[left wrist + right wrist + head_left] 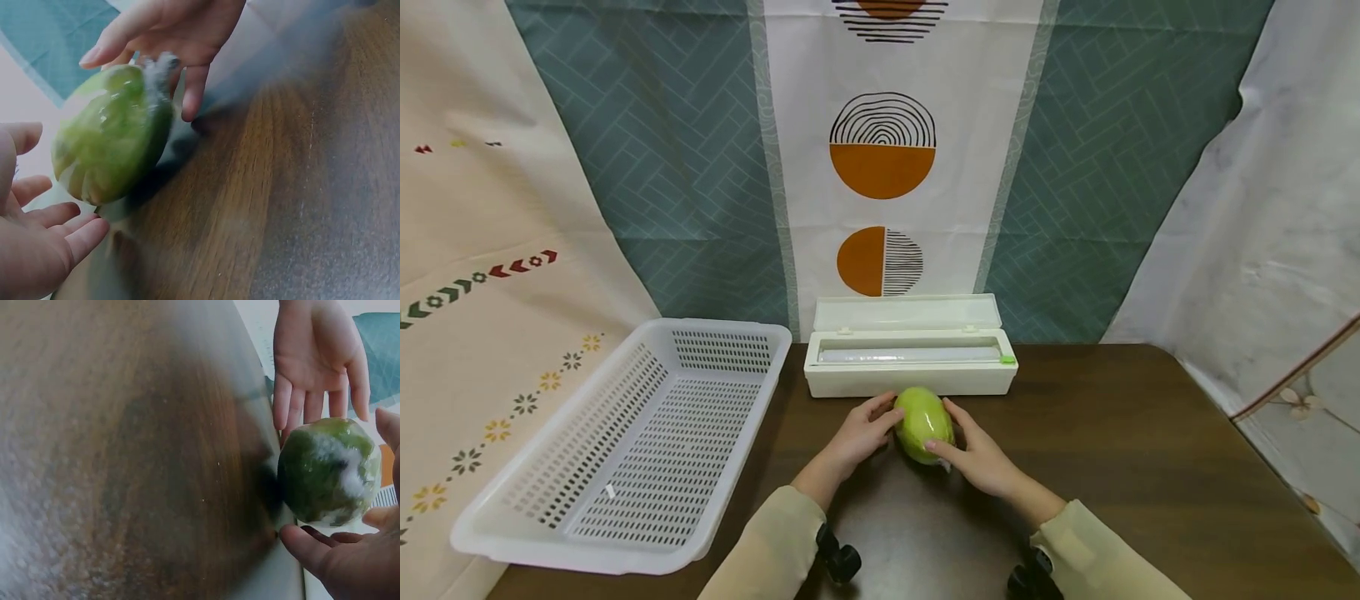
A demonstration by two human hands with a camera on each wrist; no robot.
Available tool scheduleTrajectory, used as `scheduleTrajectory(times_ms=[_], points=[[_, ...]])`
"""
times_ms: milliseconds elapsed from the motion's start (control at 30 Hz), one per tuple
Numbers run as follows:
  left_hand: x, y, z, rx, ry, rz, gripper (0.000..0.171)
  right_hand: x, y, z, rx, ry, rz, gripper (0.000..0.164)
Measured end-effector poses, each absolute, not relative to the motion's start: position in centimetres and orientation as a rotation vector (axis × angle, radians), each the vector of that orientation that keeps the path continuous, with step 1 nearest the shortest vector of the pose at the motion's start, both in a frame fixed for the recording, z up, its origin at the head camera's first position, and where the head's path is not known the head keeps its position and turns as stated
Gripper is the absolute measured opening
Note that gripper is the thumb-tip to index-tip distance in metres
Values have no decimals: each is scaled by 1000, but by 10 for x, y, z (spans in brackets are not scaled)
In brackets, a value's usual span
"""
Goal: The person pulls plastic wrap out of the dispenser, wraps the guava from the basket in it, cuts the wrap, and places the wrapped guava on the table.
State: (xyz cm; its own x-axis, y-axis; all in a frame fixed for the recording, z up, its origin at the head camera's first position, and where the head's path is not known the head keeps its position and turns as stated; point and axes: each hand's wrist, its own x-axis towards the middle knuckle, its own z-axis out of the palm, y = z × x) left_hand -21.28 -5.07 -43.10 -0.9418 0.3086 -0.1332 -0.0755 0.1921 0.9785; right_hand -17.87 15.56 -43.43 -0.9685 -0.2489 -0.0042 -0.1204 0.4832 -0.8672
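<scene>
A green fruit [922,425] in clear cling film stands between my two hands in the head view, close over the table. In the left wrist view, the film is gathered into a twisted tuft [161,72] at one side of the fruit. My left hand [867,435] is at its left side with the fingers spread and loosely bent. From the other side, my right hand [981,454] reaches round it, the thumb overlapping its front in the head view. Right-hand fingers [306,547] lie extended beside the fruit in the right wrist view.
Behind the fruit stands a white cling film box [910,382], lid raised, with a roll inside and a green slider at its right. A white perforated basket [730,492] occupies the left side. The dark wooden table [1150,467] meets patterned cloth [700,167] at the back.
</scene>
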Motion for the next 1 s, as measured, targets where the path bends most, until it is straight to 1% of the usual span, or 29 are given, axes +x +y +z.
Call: scheduleTrajectory(times_ms=[233, 500, 767, 1000], points=[[-211, -52, -431, 222, 2172, 1811, 58, -183, 160, -433, -276, 2584, -1543, 82], [-210, -52, -432, 219, 2156, 1816, 59, -191, 169, -434, -163, 2698, -1455, 85], [-207, -37, -436, 267, 2059, 1832, 60, -194, 178, -436, -89, 2717, -1472, 83], [-205, -26, -436, 300, 1989, 1883, 59, -189, 173, -434, -87, 2727, -1491, 80]])
